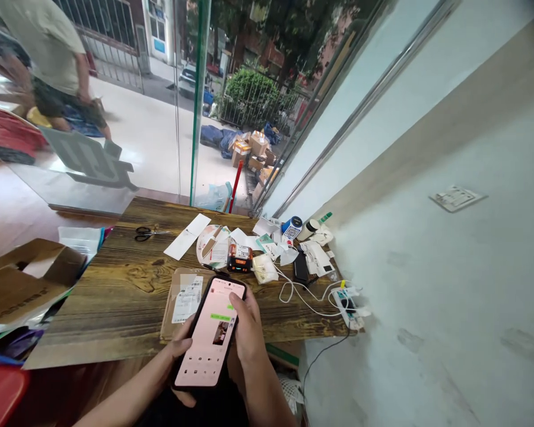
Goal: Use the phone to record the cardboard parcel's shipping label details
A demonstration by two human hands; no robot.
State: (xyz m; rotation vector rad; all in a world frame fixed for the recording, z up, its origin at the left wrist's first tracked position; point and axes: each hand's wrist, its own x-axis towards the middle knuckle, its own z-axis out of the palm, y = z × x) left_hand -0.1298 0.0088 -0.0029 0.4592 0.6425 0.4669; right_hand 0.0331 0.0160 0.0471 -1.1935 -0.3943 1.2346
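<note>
A smartphone (213,335) with a lit chat screen is held over the near edge of a wooden table (124,284). My left hand (180,356) grips the phone from below and the left side, fingers wrapped round it. My right hand (249,332) clasps its right edge, thumb lying on the screen. Under the phone lies a flat brown cardboard parcel (182,299) with a white shipping label.
Scissors (146,233), paper slips, an orange-black label printer (239,259), white cables and a power strip (349,305) crowd the table's far and right side. An open cardboard box (22,279) sits left. White wall at right, glass front behind; a person stands outside at top left.
</note>
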